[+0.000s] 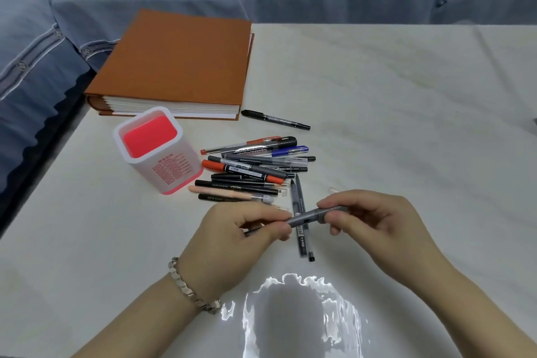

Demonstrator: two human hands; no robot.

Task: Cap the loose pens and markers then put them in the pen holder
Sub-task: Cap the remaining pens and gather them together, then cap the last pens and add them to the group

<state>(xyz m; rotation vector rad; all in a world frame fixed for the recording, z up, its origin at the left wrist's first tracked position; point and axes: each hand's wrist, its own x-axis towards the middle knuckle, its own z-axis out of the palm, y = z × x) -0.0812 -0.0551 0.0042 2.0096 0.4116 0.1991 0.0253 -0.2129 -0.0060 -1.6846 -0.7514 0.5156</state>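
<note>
My left hand [247, 238] pinches the barrel of a grey pen [302, 219] held above the table. My right hand [369, 218] grips the grey cap end [331, 210] of the same pen, which sits on the barrel. Beyond the hands lies a pile of loose pens and markers [255, 168], black, red, blue, grey and peach. A dark grey pen [300, 212] lies under the hands, pointing toward me. One black marker [276, 119] lies apart near the book. The white pen holder [158, 151] with a red inside stands left of the pile, with nothing seen in it.
A thick orange book [180, 61] lies at the back left of the white table [406, 125]. A small clear cap [333, 189] lies just behind my right hand. Blue bedding [43, 52] runs along the left and far edges. A glare patch [290, 314] shines near the front.
</note>
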